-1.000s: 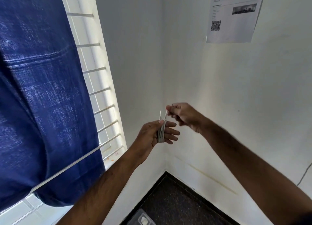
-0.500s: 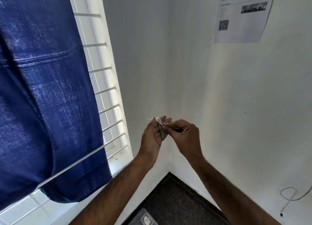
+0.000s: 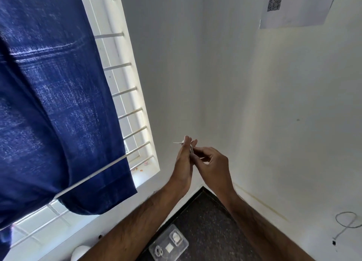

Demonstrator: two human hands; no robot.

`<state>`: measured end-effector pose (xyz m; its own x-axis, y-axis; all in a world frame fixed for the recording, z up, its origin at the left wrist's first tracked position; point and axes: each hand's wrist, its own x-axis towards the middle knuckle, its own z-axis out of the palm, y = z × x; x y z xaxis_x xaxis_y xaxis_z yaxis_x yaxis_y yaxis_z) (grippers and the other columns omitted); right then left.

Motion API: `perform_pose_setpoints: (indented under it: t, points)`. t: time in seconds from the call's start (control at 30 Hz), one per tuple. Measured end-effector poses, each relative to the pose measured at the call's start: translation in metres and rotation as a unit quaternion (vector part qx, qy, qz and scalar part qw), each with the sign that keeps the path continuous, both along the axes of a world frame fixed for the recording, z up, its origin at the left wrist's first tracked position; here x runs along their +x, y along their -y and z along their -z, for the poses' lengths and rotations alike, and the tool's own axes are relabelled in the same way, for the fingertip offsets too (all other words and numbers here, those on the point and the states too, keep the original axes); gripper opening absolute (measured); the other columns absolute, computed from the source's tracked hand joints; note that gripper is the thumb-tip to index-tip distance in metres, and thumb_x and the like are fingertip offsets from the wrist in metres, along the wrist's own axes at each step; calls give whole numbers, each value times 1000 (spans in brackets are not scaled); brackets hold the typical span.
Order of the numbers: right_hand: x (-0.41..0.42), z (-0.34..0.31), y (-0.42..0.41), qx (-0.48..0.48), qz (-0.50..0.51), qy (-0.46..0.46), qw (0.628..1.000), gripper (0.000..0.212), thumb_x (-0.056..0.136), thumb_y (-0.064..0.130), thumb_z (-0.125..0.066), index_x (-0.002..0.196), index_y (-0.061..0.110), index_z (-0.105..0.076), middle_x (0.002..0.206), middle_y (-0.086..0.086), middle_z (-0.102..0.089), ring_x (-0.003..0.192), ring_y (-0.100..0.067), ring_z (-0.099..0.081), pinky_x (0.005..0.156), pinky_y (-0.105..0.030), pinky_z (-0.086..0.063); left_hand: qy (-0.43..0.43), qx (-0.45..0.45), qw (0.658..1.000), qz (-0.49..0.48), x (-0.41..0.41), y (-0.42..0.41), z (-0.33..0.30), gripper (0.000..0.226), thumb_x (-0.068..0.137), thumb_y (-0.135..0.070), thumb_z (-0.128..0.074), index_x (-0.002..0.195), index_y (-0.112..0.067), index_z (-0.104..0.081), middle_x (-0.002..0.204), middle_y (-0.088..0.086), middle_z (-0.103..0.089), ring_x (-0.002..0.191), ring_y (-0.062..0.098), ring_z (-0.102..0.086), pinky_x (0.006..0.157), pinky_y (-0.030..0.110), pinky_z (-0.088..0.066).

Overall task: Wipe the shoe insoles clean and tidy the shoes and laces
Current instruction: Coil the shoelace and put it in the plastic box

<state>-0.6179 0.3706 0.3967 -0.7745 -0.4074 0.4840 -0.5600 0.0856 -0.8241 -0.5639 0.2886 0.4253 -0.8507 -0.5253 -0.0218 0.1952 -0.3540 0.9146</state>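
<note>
A white shoelace [image 3: 191,148] is wound in loops around the fingers of my left hand [image 3: 184,162], which is raised in front of the room's corner. One lace tip sticks out to the left above the fingertips. My right hand [image 3: 212,162] meets the left hand and pinches the free end of the lace between thumb and fingers. No shoes or insoles are in view.
A blue curtain [image 3: 54,104] hangs over a barred window [image 3: 125,92] on the left. A clear plastic box [image 3: 168,248] with small items lies on the dark floor [image 3: 205,231] below. A paper sheet [image 3: 293,8] hangs on the right wall, and a thin cable [image 3: 346,221] loops at lower right.
My right hand came in from the upper right to meet the left hand, carrying the lace end. The left hand turned edge-on. The camera tilted slightly downward.
</note>
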Motion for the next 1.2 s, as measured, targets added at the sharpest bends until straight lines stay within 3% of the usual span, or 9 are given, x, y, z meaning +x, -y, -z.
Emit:
perform_pose_setpoints:
  t: [0.1, 0.2, 0.3, 0.47, 0.67, 0.83, 1.03, 1.1, 1.2]
  points:
    - [-13, 6, -2, 12, -21, 93, 995, 20, 86, 31, -82, 100, 18, -76, 89, 12, -77, 83, 3, -71, 73, -11, -55, 9, -1, 1000, -13, -1, -3, 17, 74, 85, -56, -47, 144, -11, -49, 146, 7, -56, 135, 20, -54, 114, 32, -42]
    - [-25, 18, -1, 49, -45, 140, 988, 26, 79, 23, -84, 99, 17, -69, 89, 10, -75, 80, 4, -70, 69, -7, -52, 15, 22, 999, -31, -3, -7, 37, 66, 93, -49, -45, 141, -5, -52, 140, 13, -61, 130, 24, -59, 104, 26, -50]
    - [-32, 43, 1, 57, -84, 215, 971, 28, 77, 21, -82, 99, 16, -65, 91, 3, -76, 84, -6, -72, 74, -18, -57, 43, 50, 997, -34, 2, -5, 65, 52, 106, -38, -37, 138, -1, -56, 134, 15, -65, 121, 24, -63, 102, 28, -50]
    - [-36, 101, 0, 76, -202, 373, 903, 20, 84, -2, -68, 99, 11, -63, 87, -9, -72, 80, -19, -67, 78, -28, -53, 111, 88, 988, -56, 23, -2, 117, 45, 109, -26, -40, 136, 7, -55, 113, 10, -73, 90, 13, -69, 77, 20, -57]
    - [-29, 140, 12, 138, -273, 442, 843, 30, 83, -9, -70, 92, 17, -60, 82, -1, -67, 68, -5, -59, 62, -20, -41, 140, 117, 977, -106, 44, 5, 166, 40, 109, -20, -39, 136, 4, -58, 128, 21, -67, 102, 18, -71, 85, 24, -59]
    - [-17, 177, 33, 174, -263, 405, 858, 27, 85, -6, -75, 94, 15, -59, 94, -10, -70, 80, -13, -63, 69, -22, -56, 172, 144, 970, -90, 47, 20, 189, 41, 99, 4, -33, 133, 9, -54, 120, 21, -66, 101, 21, -68, 92, 30, -55]
    - [-13, 225, 72, 267, -179, 271, 907, 24, 84, 11, -82, 93, 15, -60, 76, 3, -66, 62, 0, -56, 61, -19, -46, 252, 120, 960, -36, 49, 43, 212, 43, 84, 25, -25, 102, 1, -55, 75, 0, -71, 68, 3, -68, 64, 15, -52]
    - [-8, 240, 85, 292, -185, 268, 899, 21, 85, 11, -80, 95, 13, -61, 78, 2, -65, 64, -2, -55, 60, -17, -45, 263, 139, 954, -36, 55, 56, 225, 40, 89, 25, -27, 97, -1, -56, 81, 4, -67, 73, 4, -67, 67, 14, -53]
    - [-7, 264, 104, 308, -145, 281, 897, 16, 86, 11, -76, 94, 12, -62, 78, 2, -63, 67, -5, -56, 57, -13, -43, 262, 175, 949, -2, 70, 73, 243, 40, 94, 20, -35, 119, 0, -60, 105, 6, -69, 92, 6, -69, 81, 18, -56]
